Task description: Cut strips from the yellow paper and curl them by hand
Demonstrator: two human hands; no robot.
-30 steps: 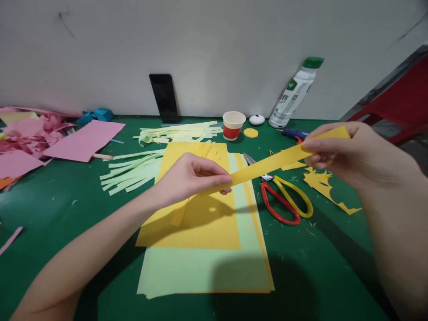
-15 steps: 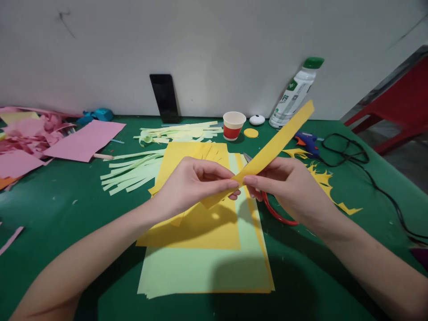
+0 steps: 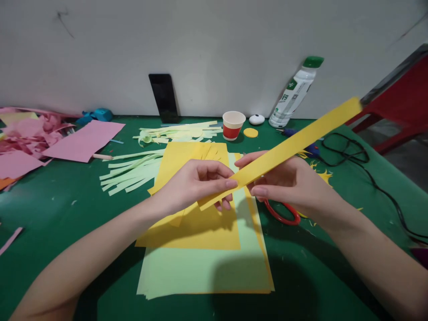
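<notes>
Head view. The left hand point(image 3: 203, 180) pinches the yellow strip point(image 3: 301, 139) near its lower end, thumb uppermost; the right hand point(image 3: 297, 185) is just beside, thumb and fingers parted, the strip passing before its fingers (contact cannot be told). The strip slants up to the right, its lower end over the yellow sheet point(image 3: 200, 234) on the worktop point(image 3: 60, 209). Good handling probably calls for a light, flat pinch, with the long free end steadied against creasing.
</notes>
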